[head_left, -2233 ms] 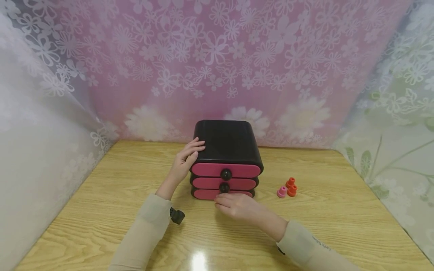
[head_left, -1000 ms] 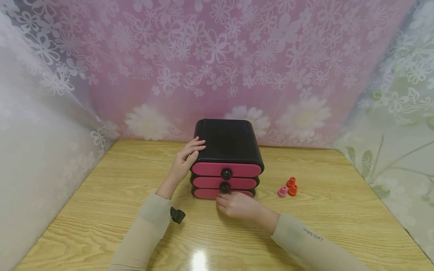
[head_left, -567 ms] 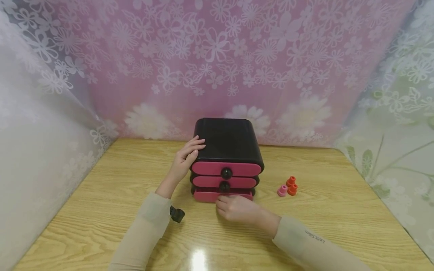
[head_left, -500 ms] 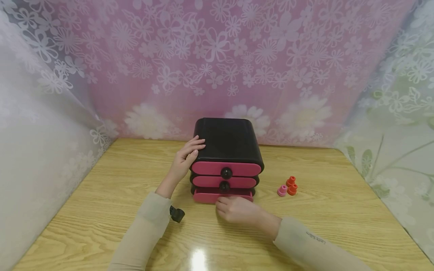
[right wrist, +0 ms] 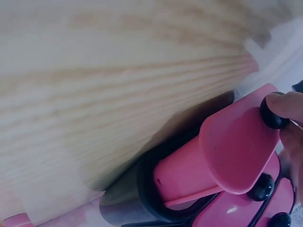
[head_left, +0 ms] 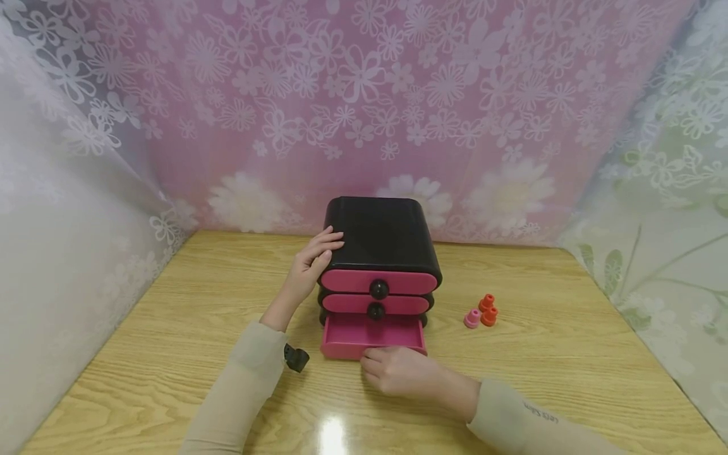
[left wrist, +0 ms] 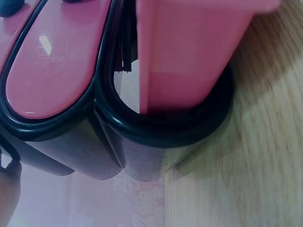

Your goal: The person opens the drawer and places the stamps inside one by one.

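Note:
A black chest (head_left: 380,237) with three pink drawers stands at the middle back of the wooden table (head_left: 569,354). Its bottom drawer (head_left: 372,332) is pulled partway out and looks empty. My left hand (head_left: 318,253) rests on the chest's top left edge, fingers laid over it. My right hand (head_left: 378,366) is at the drawer's front. In the right wrist view its fingertips (right wrist: 284,106) pinch the drawer's black knob (right wrist: 271,117). The left wrist view shows the drawer's side (left wrist: 189,52) sticking out of the black frame (left wrist: 165,142).
Three small cone-shaped pieces, one pink (head_left: 472,318) and two orange (head_left: 488,309), sit on the table right of the chest. Flowered curtains (head_left: 364,95) close off the back and both sides. The upper two drawers (head_left: 347,281) are closed.
My right hand has pulled the bottom drawer out towards me, from closed to partway out. The left hand has stayed on the chest's top.

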{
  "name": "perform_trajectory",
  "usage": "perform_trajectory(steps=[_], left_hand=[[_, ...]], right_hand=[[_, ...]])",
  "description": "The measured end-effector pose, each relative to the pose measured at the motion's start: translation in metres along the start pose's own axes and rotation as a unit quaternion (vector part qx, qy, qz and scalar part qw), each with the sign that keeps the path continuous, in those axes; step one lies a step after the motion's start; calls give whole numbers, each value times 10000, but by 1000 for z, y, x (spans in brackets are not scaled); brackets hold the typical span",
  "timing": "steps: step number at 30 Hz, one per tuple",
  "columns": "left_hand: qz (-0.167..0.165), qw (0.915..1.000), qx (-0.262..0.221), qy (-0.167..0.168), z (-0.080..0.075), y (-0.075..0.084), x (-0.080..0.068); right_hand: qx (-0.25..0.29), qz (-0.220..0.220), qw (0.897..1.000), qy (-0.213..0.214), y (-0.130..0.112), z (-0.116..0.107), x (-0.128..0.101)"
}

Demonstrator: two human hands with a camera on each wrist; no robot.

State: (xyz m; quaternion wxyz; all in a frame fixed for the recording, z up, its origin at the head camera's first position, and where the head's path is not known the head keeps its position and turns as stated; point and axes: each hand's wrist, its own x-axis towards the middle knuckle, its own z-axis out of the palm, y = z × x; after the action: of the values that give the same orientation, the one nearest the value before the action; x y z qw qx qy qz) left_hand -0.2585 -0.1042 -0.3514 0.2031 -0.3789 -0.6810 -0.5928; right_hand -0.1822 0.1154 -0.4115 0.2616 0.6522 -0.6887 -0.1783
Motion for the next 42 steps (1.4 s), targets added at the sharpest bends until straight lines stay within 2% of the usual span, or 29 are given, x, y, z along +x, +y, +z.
perform_trajectory(steps=[8, 18, 27, 42], left_hand=[[-48, 10000, -19, 12, 0, 0, 0], [-60, 10000, 0, 27, 0, 1, -1], [42, 10000, -22, 49, 1, 2, 0], [10, 10000, -10, 29, 2, 2, 1]], right_hand=[[168, -72, 9997, -139, -9, -9, -3], [166, -44, 9998, -81, -13, -12, -5], [106, -48, 9999, -38, -15, -10, -4], [142, -71, 9999, -68, -17, -8, -5]])
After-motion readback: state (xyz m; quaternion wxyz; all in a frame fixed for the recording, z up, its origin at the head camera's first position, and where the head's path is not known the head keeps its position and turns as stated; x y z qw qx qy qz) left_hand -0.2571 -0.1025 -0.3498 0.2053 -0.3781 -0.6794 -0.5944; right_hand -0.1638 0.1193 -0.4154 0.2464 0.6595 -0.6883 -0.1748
